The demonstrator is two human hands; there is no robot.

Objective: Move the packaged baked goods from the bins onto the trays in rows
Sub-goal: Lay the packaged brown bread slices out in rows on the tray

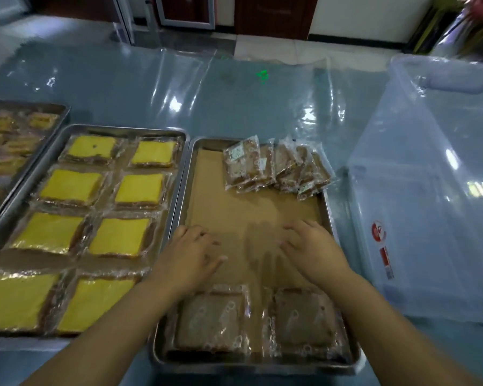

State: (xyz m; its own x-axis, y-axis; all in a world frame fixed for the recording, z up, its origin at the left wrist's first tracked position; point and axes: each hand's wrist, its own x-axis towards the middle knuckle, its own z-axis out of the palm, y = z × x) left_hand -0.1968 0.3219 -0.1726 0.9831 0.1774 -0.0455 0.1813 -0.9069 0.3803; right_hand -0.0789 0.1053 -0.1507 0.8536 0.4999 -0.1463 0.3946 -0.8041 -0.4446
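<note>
A metal tray [183, 190] lined with brown paper lies in front of me. Two brown packaged cakes lie flat in its near row, one on the left [211, 319] and one on the right [304, 320]. A pile of several brown packages [276, 167] leans at the tray's far right corner. My left hand [191, 253] and my right hand [311, 246] hover over the bare paper in the middle, fingers spread, holding nothing.
A tray [129, 129] of yellow packaged cakes in two columns lies to the left, with another filled tray [59, 107] beyond it. A large clear plastic bin [418, 207] stands at the right. The table is covered in shiny plastic sheeting [234, 101].
</note>
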